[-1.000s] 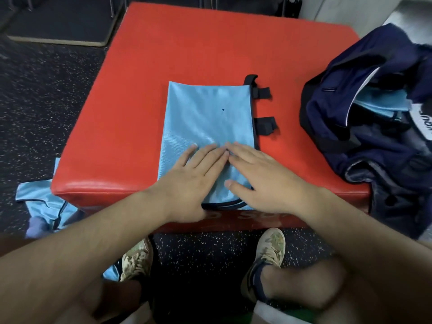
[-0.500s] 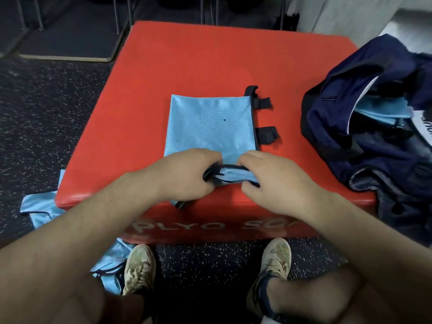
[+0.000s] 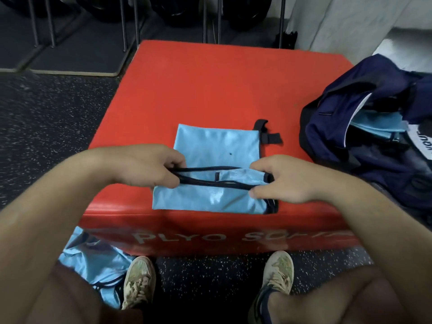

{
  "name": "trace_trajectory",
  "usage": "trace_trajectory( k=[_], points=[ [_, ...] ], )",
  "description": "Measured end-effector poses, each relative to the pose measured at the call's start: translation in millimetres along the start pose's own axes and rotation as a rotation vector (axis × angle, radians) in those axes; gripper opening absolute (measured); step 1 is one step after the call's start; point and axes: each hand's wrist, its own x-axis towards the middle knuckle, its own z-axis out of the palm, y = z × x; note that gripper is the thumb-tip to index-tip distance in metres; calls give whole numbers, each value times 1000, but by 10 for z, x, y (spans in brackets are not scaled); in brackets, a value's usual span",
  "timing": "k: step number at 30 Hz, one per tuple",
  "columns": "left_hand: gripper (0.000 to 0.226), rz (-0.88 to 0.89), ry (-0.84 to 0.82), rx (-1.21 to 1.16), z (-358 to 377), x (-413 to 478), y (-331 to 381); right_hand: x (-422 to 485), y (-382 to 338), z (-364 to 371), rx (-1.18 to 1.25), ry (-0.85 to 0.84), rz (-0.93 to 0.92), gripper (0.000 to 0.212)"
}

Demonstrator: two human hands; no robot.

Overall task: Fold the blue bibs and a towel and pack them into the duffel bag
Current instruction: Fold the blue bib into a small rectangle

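Observation:
A light blue bib (image 3: 217,146) with dark trim lies on the red plyo box (image 3: 210,85), near its front edge. Its near end is lifted and doubled back over the far part. My left hand (image 3: 149,167) pinches the left corner of that lifted dark-trimmed edge, and my right hand (image 3: 282,178) pinches the right corner. Black straps stick out at the bib's far right corner. At the right sits the open navy duffel bag (image 3: 346,127) with folded blue bibs (image 3: 378,125) inside.
More blue bibs (image 3: 93,260) lie heaped on the dark speckled floor at the box's front left, beside my left shoe (image 3: 138,279). My right shoe (image 3: 275,274) and my knees are below the box. Metal rack legs and dark mats stand behind it.
My hands went from pressing flat on the bib's near end to pinching its near edge, and have carried that edge up and away over the far half.

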Motion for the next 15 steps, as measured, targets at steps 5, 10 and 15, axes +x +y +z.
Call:
trace_trajectory(
  k=[5, 10, 15],
  points=[
    [7, 46, 345, -345, -33, 130, -85, 127, -33, -3, -41, 303, 14, 30],
    [20, -66, 589, -134, -56, 418, -98, 395, 17, 3, -8, 539, 48, 20],
    [31, -142, 647, -128, -68, 722, -115, 701, 100, 32, -49, 549, 173, 29]
  ],
)
